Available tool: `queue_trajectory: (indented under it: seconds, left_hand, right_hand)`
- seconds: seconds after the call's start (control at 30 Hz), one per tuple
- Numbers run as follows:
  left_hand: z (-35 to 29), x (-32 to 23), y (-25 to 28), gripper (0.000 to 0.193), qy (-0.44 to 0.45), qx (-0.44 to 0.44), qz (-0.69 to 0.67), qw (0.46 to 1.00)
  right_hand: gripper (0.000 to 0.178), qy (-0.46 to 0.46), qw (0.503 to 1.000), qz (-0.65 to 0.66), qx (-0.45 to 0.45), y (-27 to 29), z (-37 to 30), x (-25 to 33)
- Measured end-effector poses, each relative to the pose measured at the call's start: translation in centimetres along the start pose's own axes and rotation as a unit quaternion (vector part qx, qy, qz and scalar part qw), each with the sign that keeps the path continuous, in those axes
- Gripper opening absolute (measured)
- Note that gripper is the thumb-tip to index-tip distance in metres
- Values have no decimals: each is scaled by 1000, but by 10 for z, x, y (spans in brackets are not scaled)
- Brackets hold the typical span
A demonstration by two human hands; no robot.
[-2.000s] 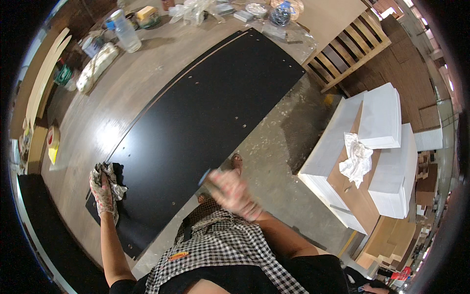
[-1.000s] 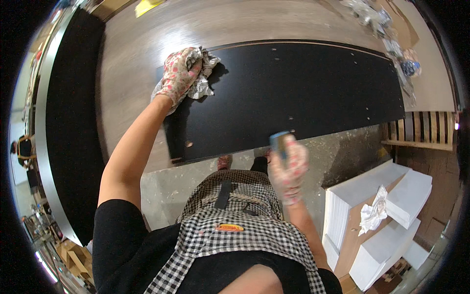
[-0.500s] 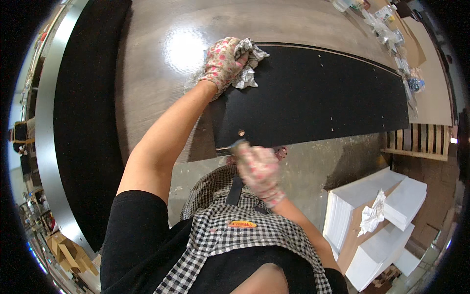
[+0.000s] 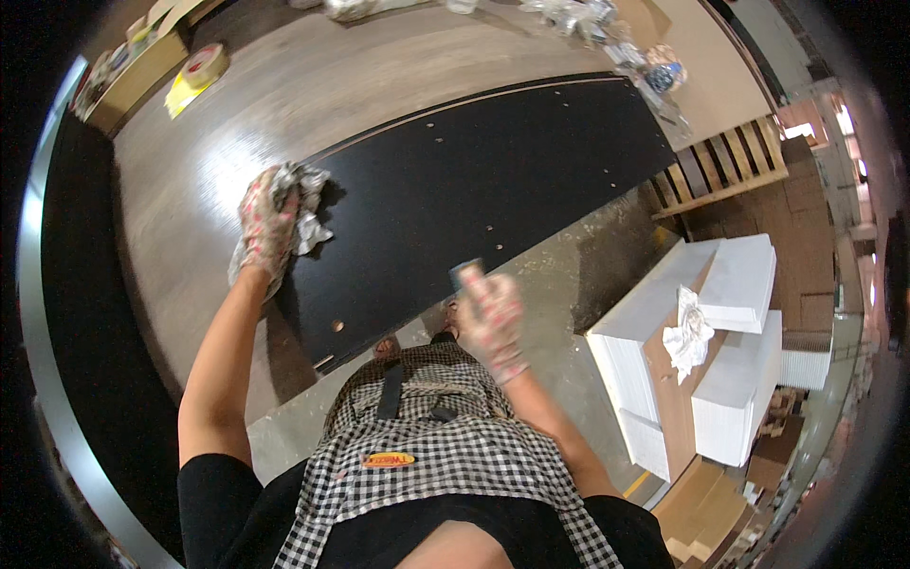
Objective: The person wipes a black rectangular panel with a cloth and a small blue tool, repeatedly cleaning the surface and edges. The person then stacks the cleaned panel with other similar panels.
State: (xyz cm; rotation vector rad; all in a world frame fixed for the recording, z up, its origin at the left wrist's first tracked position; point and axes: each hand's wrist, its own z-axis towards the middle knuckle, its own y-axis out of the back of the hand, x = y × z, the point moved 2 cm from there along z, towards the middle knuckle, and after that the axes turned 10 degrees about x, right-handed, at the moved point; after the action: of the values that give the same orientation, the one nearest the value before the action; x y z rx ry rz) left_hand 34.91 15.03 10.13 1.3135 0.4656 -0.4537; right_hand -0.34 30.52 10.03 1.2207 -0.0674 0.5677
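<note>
"Okay, where do we put the black panel [image 4: 455, 190]?"

"Flat on the table [image 4: 171, 218], straight ahead of us. Long axis slants from lower left to upper right, away from the body. Near long edge faces us, and past it we see concrete floor [image 4: 550, 303]."

"Left hand [image 4: 268, 223]?"

"Over the panel's left end, at the far corner. Grip is closed, fingers and thumb bunched on a crumpled wad [image 4: 310, 232]. Cloth or paper, we can't tell. Part of it lies on the panel; most of the panel stretches off to this hand's right."

"And the right hand [image 4: 493, 322]?"

"At the near long edge, left of mid-length. Fingers curl around a small block [image 4: 467, 273], dark with some blue. Motion blur, so we can't make out each finger."

"Block touching the panel?"

"Can't tell. We see its tip overlap the edge in this view, nothing more."

"So which hand is nearer?"

"Left, for the left end; right, for the near edge. From the right hand, the panel lies just ahead, its long edge running off up and right."

"Anything else we log?"

"Round hole [image 4: 338, 326] near the panel's near-left corner; white stacks [image 4: 735, 284] well apart, off to the right."
</note>
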Motion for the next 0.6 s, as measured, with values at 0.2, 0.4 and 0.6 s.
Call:
queue_trajectory:
  seconds: [0.2, 0.4, 0.6]
  left_hand:
    - [-5, 12, -5, 42, 24, 40, -81, 996]
    - [-12, 10, 0, 39, 33, 21, -54, 998]
    - [7, -10, -2, 42, 94, -174, 35, 980]
  right_hand:
    - [40, -199, 970, -21, -141, 64, 40, -106]
    - [54, 17, 998, 66, -10, 31, 24, -109]
    - [53, -180, 982, -6, -52, 88, 49, -401]
